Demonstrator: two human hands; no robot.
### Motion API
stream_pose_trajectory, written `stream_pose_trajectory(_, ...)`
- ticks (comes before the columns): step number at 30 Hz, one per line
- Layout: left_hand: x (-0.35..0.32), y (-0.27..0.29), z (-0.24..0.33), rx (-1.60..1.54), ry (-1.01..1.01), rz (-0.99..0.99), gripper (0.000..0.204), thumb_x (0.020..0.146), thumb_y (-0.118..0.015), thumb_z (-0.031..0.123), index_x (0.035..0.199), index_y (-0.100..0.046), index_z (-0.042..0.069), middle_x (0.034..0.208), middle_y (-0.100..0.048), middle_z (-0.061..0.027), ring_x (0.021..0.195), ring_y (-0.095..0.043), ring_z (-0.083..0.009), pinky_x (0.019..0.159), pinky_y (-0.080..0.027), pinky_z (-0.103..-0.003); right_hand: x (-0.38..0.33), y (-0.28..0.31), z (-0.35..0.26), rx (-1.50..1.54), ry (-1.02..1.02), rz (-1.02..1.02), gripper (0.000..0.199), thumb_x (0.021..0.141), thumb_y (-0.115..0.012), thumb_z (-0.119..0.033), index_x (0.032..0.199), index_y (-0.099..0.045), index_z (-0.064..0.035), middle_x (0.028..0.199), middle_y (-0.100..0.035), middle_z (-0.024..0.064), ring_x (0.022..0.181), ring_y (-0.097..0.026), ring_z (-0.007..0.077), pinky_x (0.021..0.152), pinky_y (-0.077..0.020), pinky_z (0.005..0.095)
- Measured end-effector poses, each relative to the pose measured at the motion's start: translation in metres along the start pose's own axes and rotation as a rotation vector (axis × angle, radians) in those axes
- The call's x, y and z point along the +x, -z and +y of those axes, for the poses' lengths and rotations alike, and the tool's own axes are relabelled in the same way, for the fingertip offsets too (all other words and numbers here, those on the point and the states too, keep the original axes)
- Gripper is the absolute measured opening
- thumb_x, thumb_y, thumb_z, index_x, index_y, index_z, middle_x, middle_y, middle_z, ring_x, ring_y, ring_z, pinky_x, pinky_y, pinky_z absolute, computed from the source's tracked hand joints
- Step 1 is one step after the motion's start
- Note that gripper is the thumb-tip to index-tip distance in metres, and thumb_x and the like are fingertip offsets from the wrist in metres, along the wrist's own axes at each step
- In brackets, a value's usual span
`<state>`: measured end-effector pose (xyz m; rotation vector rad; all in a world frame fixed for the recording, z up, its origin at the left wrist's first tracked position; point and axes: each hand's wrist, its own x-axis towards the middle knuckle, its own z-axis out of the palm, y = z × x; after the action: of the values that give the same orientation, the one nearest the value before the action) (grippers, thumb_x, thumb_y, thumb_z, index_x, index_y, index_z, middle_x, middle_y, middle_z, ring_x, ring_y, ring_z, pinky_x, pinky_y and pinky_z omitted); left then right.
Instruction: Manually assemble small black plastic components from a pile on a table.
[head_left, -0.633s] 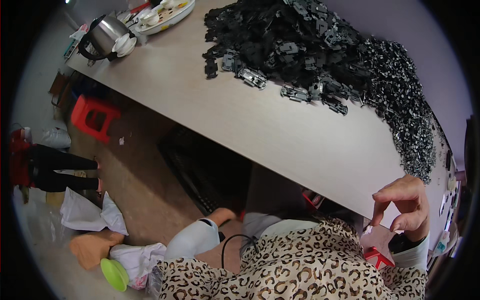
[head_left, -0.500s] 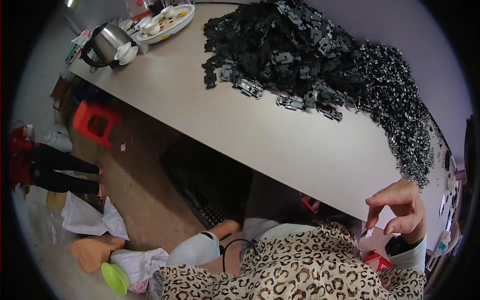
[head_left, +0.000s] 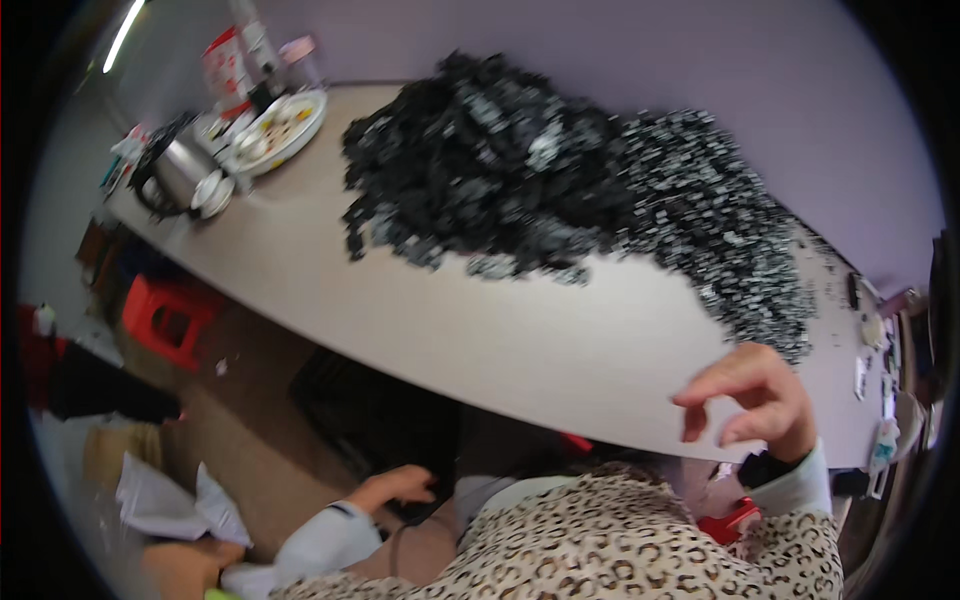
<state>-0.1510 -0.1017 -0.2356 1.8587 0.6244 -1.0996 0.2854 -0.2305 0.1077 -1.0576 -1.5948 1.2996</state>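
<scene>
My right hand (head_left: 755, 395) hovers over the table's near right edge, thumb and forefinger curved apart with nothing between them. It is open, just short of the heap of small shiny metal-like pieces (head_left: 705, 215). Below the table's front edge, my left hand (head_left: 400, 487) is over the rim of a dark crate (head_left: 345, 425). Its fingers point rightward and slightly down, but blur hides whether they hold anything. Left of the small pieces, a big pile of black and grey plastic parts (head_left: 480, 170) covers the back of the table.
At the table's (head_left: 330, 290) left end stand a steel kettle (head_left: 185, 170), a white lidded cup (head_left: 212, 192) and an oval tray (head_left: 290, 150) with cups. A red stool (head_left: 170, 320) and white bags (head_left: 155, 500) are on the floor at left, near a person in dark trousers (head_left: 110, 385).
The view has tilted and blurred, so the table's contents sit lower and farther left. My left hand, hidden in the crate before, now shows at its rim. My right hand stays open near the table edge.
</scene>
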Motion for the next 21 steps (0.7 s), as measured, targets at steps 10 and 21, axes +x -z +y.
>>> stream_pose_trajectory(10,-0.167,0.219,0.173,-0.185,-0.340,0.237,0.027,0.081,-0.068,0.014,0.104,-0.065,0.000,0.068,-0.065,-0.0042,0.058,-0.061,-0.0083,0.054,-0.049,-0.023,-0.084,0.063,0.052,-0.853,-0.587,0.660,0.016,0.074,-0.069,-0.010,0.087,-0.067,0.0000,0.080,-0.066,0.0153,0.073,-0.064,0.0289,0.066,-0.0500,0.0363)
stream_pose_trajectory(21,-0.060,0.293,0.331,0.204,-0.726,0.815,0.025,0.072,-0.066,-0.002,0.097,-0.064,-0.003,0.069,-0.057,-0.0075,0.052,-0.053,-0.0123,0.050,-0.043,-0.025,-0.177,0.075,0.094,-0.896,-0.640,0.712,0.055,0.068,-0.078,-0.016,0.109,-0.045,-0.0003,0.092,-0.056,0.0210,0.087,-0.055,0.0391,0.074,-0.0444,0.0436)
